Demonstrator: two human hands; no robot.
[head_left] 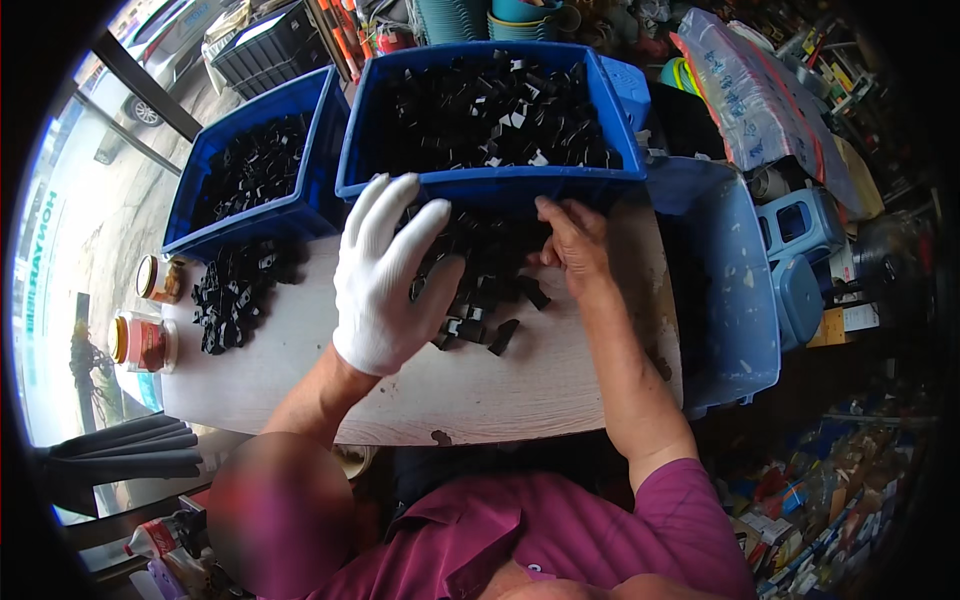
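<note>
My left hand [388,275], in a white knit glove, is raised over the left side of a pile of small black parts [480,265] on the table. Its fingers are spread and no object shows in them. My right hand [575,243] is bare and hovers at the pile's right edge, just below the large blue bin. Its index finger and thumb are apart, the other fingers loosely bent, and I see nothing between them. A few bent black pieces [503,337] lie loose at the near edge of the pile. Part of the pile is hidden behind the glove.
A large blue bin [490,184] and a smaller blue bin [255,226], both full of black parts, stand at the back. Another black heap [235,295] and two jars [143,342] sit at the table's left. A pale blue tub [745,300] stands at the right.
</note>
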